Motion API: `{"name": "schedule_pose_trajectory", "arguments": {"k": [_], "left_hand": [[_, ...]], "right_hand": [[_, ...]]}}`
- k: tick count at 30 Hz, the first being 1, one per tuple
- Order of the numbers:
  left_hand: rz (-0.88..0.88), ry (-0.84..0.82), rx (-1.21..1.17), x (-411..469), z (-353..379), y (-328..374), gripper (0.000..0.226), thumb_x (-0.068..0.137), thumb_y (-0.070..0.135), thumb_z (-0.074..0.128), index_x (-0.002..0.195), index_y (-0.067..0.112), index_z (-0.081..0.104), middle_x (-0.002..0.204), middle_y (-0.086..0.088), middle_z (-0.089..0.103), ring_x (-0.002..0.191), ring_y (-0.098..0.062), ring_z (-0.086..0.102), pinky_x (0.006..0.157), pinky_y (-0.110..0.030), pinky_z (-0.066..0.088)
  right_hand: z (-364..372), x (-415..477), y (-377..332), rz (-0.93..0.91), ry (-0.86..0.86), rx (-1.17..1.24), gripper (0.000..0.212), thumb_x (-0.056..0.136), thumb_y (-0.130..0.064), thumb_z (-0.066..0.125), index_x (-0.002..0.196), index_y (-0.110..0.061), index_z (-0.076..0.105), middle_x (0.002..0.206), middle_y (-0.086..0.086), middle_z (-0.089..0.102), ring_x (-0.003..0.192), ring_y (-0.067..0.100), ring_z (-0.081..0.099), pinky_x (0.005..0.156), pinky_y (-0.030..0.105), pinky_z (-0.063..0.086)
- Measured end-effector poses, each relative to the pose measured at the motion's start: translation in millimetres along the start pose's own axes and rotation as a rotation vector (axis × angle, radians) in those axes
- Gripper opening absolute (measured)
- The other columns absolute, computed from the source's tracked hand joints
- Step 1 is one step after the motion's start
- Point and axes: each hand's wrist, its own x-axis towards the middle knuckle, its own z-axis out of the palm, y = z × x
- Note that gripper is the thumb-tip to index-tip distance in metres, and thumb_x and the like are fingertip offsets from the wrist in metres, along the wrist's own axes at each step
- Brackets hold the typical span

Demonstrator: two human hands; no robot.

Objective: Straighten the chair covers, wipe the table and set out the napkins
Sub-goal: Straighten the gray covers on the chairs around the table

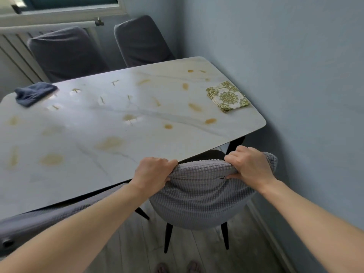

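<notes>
White marble-look table [149,134] fills centre-left, spotted with yellow-brown stains [110,143]. Blue cloth [34,93] bunched at upper left; green patterned napkins [227,96] stacked at upper right corner.

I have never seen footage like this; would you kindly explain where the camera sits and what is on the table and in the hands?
No machine here: a person wears a wide-angle camera on the head, looking forward and down, so both bare arms reach in from below. The left hand and right hand each grip the top of a grey chair cover, fingers curled. On the stained table lie a blue cloth and a stack of green patterned napkins. Two more covered chairs stand beyond it.
</notes>
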Motion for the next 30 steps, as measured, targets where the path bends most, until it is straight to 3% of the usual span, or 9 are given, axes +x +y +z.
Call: {"name": "schedule_pose_trajectory", "arguments": {"k": [3, 7, 11, 16, 19, 22, 30], "left_hand": [[-0.042, 0.098, 0.013, -16, 13, -4, 0.037, 0.051, 0.025, 0.086, 0.072, 0.021, 0.055, 0.048, 0.007, 0.05, 0.037, -0.015, 0.05, 0.036, -0.021, 0.025], [-0.143, 0.108, -0.03, -22, 26, 10, 0.042, 0.044, 0.015, 0.085, 0.065, 0.021, 0.049, 0.043, 0.007, 0.043, 0.033, -0.015, 0.043, 0.034, -0.02, 0.02], [-0.183, 0.111, -0.059, -8, 36, 41, 0.044, 0.041, 0.012, 0.083, 0.065, 0.02, 0.047, 0.044, 0.006, 0.043, 0.035, -0.015, 0.043, 0.036, -0.022, 0.021], [-0.235, 0.153, -0.056, 18, 32, 63, 0.04, 0.042, 0.007, 0.08, 0.063, 0.019, 0.048, 0.043, 0.006, 0.04, 0.036, -0.014, 0.029, 0.042, -0.022, 0.016], [-0.239, 0.128, -0.039, 30, 39, 71, 0.04, 0.038, 0.003, 0.077, 0.062, 0.019, 0.049, 0.042, 0.006, 0.04, 0.035, -0.015, 0.031, 0.043, -0.023, 0.014], [-0.203, 0.112, -0.028, 30, 48, 64, 0.041, 0.039, 0.005, 0.078, 0.064, 0.019, 0.049, 0.045, 0.006, 0.043, 0.036, -0.015, 0.04, 0.043, -0.023, 0.016], [-0.08, 0.217, -0.093, 20, 59, 46, 0.036, 0.049, 0.004, 0.076, 0.077, 0.018, 0.058, 0.053, 0.006, 0.051, 0.042, -0.018, 0.049, 0.039, -0.023, 0.033]], "right_hand": [[7, 11, -5, -0.058, 0.026, 0.007, 0.039, 0.053, -0.04, 0.087, 0.074, -0.024, 0.058, 0.066, -0.011, 0.059, 0.066, 0.017, 0.051, 0.05, 0.028, 0.036], [21, 19, 8, -0.088, 0.103, 0.009, 0.023, 0.064, -0.012, 0.079, 0.073, -0.022, 0.06, 0.064, -0.009, 0.059, 0.065, 0.018, 0.05, 0.052, 0.026, 0.03], [35, 19, 36, -0.036, 0.13, -0.01, 0.028, 0.064, 0.006, 0.07, 0.076, -0.019, 0.065, 0.064, -0.006, 0.063, 0.068, 0.022, 0.053, 0.053, 0.031, 0.037], [46, 36, 71, 0.029, 0.037, 0.061, 0.042, 0.062, 0.005, 0.071, 0.09, -0.027, 0.071, 0.067, 0.002, 0.057, 0.066, 0.029, 0.053, 0.059, 0.036, 0.046], [56, 32, 77, 0.026, 0.112, 0.111, 0.049, 0.061, 0.008, 0.074, 0.099, -0.023, 0.075, 0.064, 0.006, 0.057, 0.06, 0.03, 0.054, 0.057, 0.037, 0.049], [62, 28, 74, -0.075, 0.195, 0.09, 0.041, 0.067, 0.007, 0.07, 0.097, -0.019, 0.075, 0.068, -0.002, 0.069, 0.063, 0.026, 0.055, 0.056, 0.034, 0.044], [75, 12, 53, 0.026, 0.281, 0.129, 0.025, 0.073, 0.002, 0.065, 0.086, -0.018, 0.073, 0.068, -0.005, 0.067, 0.064, 0.021, 0.049, 0.054, 0.031, 0.038]]}}
